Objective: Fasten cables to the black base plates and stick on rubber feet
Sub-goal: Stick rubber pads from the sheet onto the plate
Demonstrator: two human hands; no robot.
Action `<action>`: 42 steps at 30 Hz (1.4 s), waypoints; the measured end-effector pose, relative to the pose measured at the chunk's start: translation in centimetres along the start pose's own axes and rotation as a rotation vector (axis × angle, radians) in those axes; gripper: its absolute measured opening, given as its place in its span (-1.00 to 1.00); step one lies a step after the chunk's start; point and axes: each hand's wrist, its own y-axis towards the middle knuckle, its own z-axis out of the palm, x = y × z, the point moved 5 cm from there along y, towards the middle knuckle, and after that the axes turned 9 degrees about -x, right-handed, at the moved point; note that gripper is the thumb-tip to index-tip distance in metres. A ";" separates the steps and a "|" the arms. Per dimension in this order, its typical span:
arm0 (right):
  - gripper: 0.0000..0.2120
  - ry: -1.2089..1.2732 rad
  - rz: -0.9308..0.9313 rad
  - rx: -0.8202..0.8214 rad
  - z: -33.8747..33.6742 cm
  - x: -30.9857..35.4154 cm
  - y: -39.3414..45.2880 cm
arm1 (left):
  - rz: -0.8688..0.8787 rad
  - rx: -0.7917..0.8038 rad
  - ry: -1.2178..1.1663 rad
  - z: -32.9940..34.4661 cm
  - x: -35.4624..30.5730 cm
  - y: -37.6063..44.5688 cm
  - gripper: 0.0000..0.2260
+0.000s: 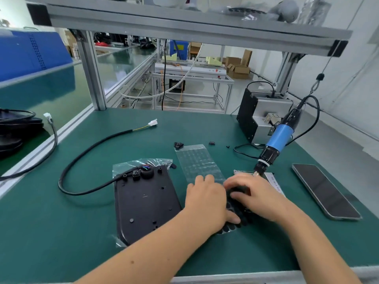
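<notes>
**Peeling rubber feet off the sheet, plate waits at 9 o'clock**

Both hands work the feet sheet (235, 219), a strip of small black pads on clear backing, lying on the mat (82, 232) just right of the plate (143, 201). Left hand (207, 201) lies on the sheet w/ thumb pressing its near edge, fingers fairly straight. Right hand (254, 196) is curled over the pads at the sheet's 2 o'clock side; looks like a pinch on 1 foot, but the fingertips hide it, so can't tell for sure.

Handling, as a guess: feet are tiny, soft, light, sticky underneath; best lifted by the rim w/ a nail, adhesive kept off skin. Backing is thin and floppy, needs holding flat.

Plate is stiff and flat, sits on a clear bag (162, 161); take it by the edges. Cable (82, 154) enters at its 11 o'clock corner and loops off toward 10; it's springy, may tug the plate.

Driver (276, 140) hangs at 1 o'clock, phone (326, 190) at 3.
</notes>
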 end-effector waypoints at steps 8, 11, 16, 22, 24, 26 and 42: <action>-0.77 -0.066 -0.067 0.009 0.3 -0.6 -0.9 | -0.037 -0.008 -0.064 -0.1 0.7 0.2 -0.50; -0.83 -0.033 -0.032 -0.040 -0.1 -0.6 -1.4 | -0.039 0.017 -0.045 -0.2 0.6 0.3 -0.52; -0.82 -0.096 -0.027 0.011 0.2 0.1 -0.7 | -0.040 0.020 -0.056 -0.3 0.6 0.3 -0.49; -0.90 -0.108 -0.047 0.034 -0.1 0.3 -0.9 | -0.039 0.036 -0.057 -0.4 0.6 0.3 -0.48; -0.92 -0.098 -0.021 0.015 -0.2 0.2 -0.8 | -0.039 0.038 -0.063 -0.4 0.6 0.3 -0.48; -0.91 -0.107 -0.009 0.017 -0.1 0.2 -0.6 | -0.038 0.037 -0.066 -0.5 0.6 0.3 -0.49; -0.83 -0.118 -0.022 -0.030 0.0 0.0 -1.0 | -0.036 0.033 -0.072 -0.5 0.6 0.4 -0.50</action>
